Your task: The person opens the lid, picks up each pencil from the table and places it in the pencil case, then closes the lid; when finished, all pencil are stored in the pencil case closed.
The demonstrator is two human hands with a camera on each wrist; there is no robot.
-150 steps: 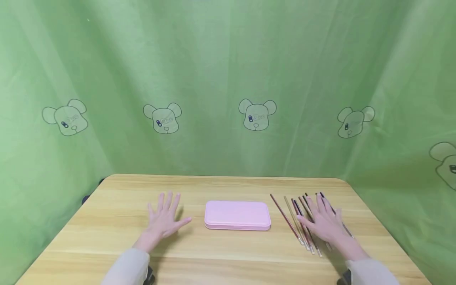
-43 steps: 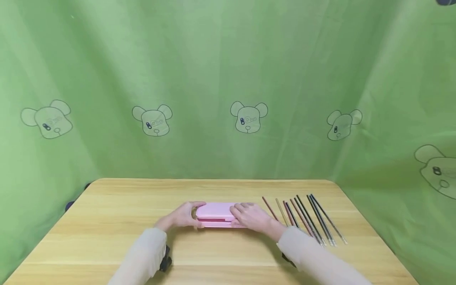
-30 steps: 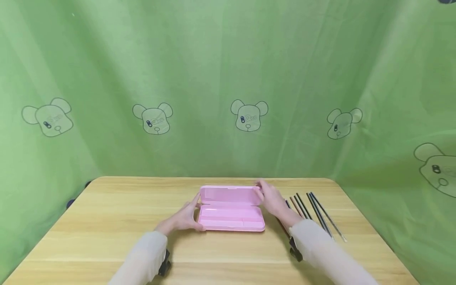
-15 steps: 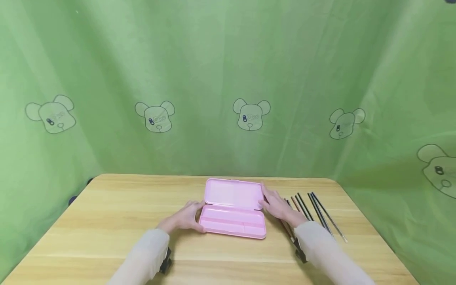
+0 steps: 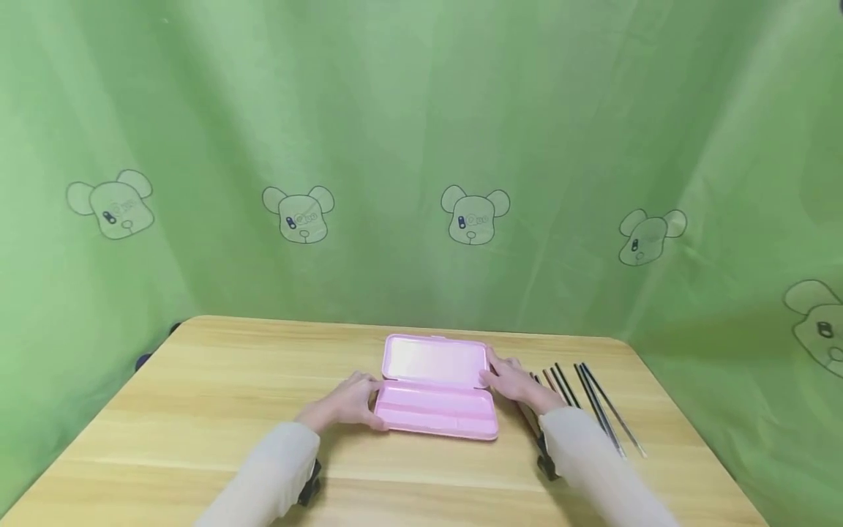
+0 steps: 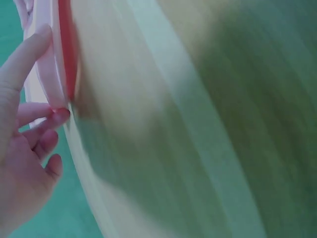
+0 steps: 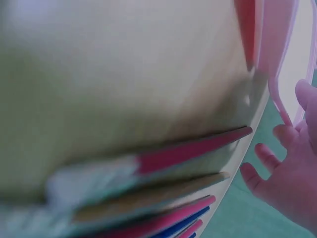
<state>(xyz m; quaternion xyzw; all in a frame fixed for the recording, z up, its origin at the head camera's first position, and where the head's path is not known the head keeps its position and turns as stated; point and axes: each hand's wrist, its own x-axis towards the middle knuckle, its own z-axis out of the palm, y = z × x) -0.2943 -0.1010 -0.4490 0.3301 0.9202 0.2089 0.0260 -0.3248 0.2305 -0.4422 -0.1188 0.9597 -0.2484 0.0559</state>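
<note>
At the worktop's [image 5: 197, 410] ten o'clock corner, a dark object [image 5: 142, 361] is mostly hidden behind the edge and cannot be made out. Coming in from seven o'clock, a pale sleeve [image 5: 263, 468] is cut off by the frame and partly covers a black band [image 5: 311, 486]. The left hand [image 5: 349, 402] sits at the case's nine o'clock end, its grip clamped on that end, thumb toward six; the left wrist view crops part of the hand.

The pink case [image 5: 421, 420] lies flat on the worktop, below the middle of the head view at six o'clock. It stands open: the glossy lid [image 5: 431, 362], washed out by glare, leans back on the twelve o'clock side, and the base has a long trough with a narrow, divided strip in front.

The right hand [image 5: 515, 382] has its grip clamped on the lid's three o'clock edge; the fingertips behind that edge are hidden. Further toward four o'clock lie pencils [image 7: 198, 148], some covered by the right arm, their near ends blurred in the right wrist view.
</note>
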